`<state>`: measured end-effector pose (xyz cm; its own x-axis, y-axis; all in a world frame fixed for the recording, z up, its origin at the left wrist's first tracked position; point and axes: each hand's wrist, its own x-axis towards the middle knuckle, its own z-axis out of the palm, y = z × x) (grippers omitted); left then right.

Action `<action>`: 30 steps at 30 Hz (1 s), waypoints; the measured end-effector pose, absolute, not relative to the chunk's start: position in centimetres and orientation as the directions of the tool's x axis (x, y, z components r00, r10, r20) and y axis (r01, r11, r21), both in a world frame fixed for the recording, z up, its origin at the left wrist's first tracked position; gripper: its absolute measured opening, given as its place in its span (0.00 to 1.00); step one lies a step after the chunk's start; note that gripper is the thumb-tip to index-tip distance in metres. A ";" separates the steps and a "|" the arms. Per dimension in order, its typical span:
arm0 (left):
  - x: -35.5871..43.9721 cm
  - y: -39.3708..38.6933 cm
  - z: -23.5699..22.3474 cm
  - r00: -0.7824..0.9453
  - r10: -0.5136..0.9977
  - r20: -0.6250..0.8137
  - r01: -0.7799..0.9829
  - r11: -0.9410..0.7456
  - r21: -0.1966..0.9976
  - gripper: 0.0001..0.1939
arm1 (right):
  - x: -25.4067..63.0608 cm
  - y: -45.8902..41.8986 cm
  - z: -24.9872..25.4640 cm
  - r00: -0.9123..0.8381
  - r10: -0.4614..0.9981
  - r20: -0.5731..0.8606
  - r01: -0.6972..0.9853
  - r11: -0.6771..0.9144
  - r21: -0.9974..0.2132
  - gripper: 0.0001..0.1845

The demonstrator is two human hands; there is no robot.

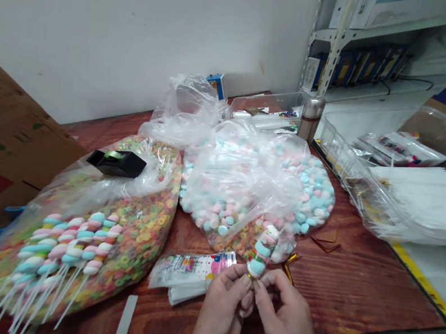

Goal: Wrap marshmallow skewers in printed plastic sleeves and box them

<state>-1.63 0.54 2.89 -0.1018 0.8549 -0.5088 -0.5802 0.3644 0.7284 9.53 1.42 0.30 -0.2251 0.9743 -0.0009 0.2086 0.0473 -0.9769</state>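
One candy stick [258,258] is pinched at its base above the desk [360,292] by the fingertips of the left hand [220,312] and right hand [289,318], a gold tie [250,276] apparently being twisted there, for which steady pressure is needed.

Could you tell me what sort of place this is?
Probably a small candy-packing workspace: bulk bags of marshmallows and ring-shaped candies, finished-looking marshmallow skewers, and printed wrappers share the table.

In my view, skewers [77,242] lie on a bag [149,223] at eight o'clock, flask [311,119] at two, tray [338,158] at three.
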 end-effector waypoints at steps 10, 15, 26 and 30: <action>-2.4 0.0 2.3 -0.173 0.972 -0.160 0.097 0.179 0.979 0.09 | 10.5 2.6 1.0 -0.313 0.941 -0.127 0.094 -0.103 -0.990 0.08; -2.4 -0.3 1.9 -0.144 0.937 0.320 0.586 -0.180 0.790 0.13 | 10.4 2.0 0.8 -0.284 0.955 -0.082 0.197 -0.025 -0.980 0.10; -1.8 -0.3 2.5 -0.232 0.955 0.186 0.441 -0.067 0.895 0.08 | 9.7 1.7 0.4 -0.186 0.978 -0.090 0.102 -0.072 -0.992 0.10; -1.6 -0.1 3.3 -0.149 0.987 -0.054 0.111 0.071 0.991 0.10 | 10.5 1.9 1.1 -0.129 0.991 0.041 0.186 0.065 -0.980 0.05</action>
<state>-1.58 -0.09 3.29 -0.1493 0.9873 -0.0539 0.1112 0.0709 0.9913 10.49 1.86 1.09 -0.1285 0.9908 0.0415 0.1855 0.0651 -0.9805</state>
